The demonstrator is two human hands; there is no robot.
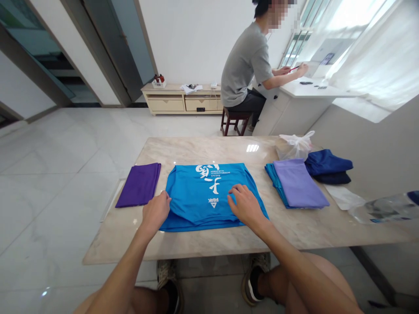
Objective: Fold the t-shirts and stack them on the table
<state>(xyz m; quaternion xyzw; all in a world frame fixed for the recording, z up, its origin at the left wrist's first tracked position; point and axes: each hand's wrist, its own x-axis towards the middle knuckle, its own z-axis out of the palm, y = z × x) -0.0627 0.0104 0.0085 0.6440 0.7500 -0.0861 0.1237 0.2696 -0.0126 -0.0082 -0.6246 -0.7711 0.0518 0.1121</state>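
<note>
A bright blue T-shirt (193, 196) with white lettering lies folded into a wide rectangle in front of me, its print upside down from my side. My left hand (156, 213) is closed on the shirt's left edge, fingers pinched together. Over the right part of the shirt, my right hand (247, 205) rests with its fingers apart and slightly bent, holding nothing. To the left lies a folded purple cloth (139, 185). On the right, a folded lavender cloth (299, 183) overlaps a teal one (278, 185).
The marble-look table (209, 150) also bears a dark blue cloth bundle (329, 163), a white plastic bag (294, 146) and a clear bottle (386, 207) lying at the right. Beyond it, a person in a grey shirt (245, 65) sits on a stool at a white desk.
</note>
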